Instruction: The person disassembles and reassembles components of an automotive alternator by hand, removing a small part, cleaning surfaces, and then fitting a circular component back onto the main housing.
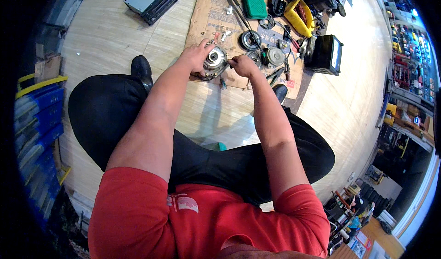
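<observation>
Head view shows the person's bent legs (108, 109) spread on the near side of a round metal part (215, 59), apparently to leave both arms a straight reach to it. That part lies at the near edge of a cardboard sheet (198, 22), which probably shields the floor. The left hand (196, 56) is open, fingers spread over the part's left rim, seemingly to steady it; the right hand (244, 66) is curled at its right edge, though whether it grips anything slim I cannot tell. Right of the part, within easy reach, sits a grey disc (275, 56), with a black box (327, 55) well apart. Beyond the part lie a black wheel (249, 40), then a yellow tub (291, 15) and, farthest, a green case (253, 0).
</observation>
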`<state>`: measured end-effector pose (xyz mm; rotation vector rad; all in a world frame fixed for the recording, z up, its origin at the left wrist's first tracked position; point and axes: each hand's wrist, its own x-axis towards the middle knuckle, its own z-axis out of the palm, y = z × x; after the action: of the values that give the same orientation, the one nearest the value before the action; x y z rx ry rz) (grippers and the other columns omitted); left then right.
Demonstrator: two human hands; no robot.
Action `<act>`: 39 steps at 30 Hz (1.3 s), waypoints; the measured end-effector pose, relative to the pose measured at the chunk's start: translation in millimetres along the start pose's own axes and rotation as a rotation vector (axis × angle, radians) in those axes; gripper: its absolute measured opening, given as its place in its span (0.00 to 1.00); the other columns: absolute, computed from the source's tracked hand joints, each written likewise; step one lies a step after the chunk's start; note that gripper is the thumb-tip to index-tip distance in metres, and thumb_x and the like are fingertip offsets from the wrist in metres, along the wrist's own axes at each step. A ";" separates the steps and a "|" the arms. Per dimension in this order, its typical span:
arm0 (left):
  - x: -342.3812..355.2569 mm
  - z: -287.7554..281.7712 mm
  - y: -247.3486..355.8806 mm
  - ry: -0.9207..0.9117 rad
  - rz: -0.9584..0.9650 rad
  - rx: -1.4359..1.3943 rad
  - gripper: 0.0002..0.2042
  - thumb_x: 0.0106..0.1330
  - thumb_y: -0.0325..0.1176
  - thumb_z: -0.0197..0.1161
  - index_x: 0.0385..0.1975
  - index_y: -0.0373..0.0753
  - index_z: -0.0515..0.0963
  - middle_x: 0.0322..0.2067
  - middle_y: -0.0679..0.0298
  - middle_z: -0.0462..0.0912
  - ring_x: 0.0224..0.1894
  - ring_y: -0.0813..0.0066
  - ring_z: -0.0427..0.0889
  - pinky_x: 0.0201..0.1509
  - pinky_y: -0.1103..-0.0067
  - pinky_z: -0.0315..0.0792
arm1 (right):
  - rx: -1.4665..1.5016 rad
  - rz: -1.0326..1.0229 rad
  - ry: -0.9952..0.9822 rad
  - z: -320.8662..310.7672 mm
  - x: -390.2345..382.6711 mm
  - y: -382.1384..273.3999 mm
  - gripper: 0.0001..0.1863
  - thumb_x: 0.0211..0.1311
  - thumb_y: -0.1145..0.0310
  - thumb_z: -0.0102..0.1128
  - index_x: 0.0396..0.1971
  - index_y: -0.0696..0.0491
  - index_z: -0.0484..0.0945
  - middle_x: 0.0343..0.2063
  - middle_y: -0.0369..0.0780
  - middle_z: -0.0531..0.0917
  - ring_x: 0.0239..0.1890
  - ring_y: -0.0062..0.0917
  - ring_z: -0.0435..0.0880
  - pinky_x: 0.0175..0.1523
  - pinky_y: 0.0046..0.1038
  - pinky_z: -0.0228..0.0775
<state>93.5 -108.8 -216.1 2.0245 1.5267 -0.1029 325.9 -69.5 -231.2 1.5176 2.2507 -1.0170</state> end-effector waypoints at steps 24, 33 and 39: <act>-1.7 -9.1 7.8 -0.033 -0.012 0.016 0.54 0.34 0.38 0.82 0.66 0.50 0.55 0.68 0.56 0.53 0.60 0.52 0.70 0.60 0.62 0.69 | 0.117 0.088 0.090 0.9 -7.6 -2.9 0.24 0.56 0.44 0.57 0.29 0.52 0.85 0.31 0.50 0.83 0.38 0.45 0.82 0.43 0.41 0.74; 6.3 -3.3 4.4 -0.016 -0.026 -0.015 0.54 0.33 0.37 0.82 0.66 0.51 0.56 0.69 0.57 0.51 0.60 0.50 0.71 0.62 0.63 0.68 | 0.045 -0.048 0.090 -12.2 -10.4 -2.8 0.23 0.58 0.47 0.59 0.32 0.54 0.85 0.30 0.51 0.83 0.36 0.45 0.82 0.43 0.38 0.74; 6.0 3.5 2.2 0.003 -0.034 -0.051 0.54 0.31 0.35 0.82 0.65 0.52 0.57 0.68 0.59 0.52 0.60 0.50 0.70 0.62 0.62 0.68 | 0.306 -0.094 0.024 31.7 -37.2 -10.5 0.17 0.64 0.58 0.57 0.36 0.58 0.82 0.26 0.46 0.84 0.29 0.29 0.80 0.40 0.33 0.72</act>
<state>98.4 -105.8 -220.5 1.9606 1.5499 -0.0738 327.1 -119.5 -229.6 1.5551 2.2822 -1.4340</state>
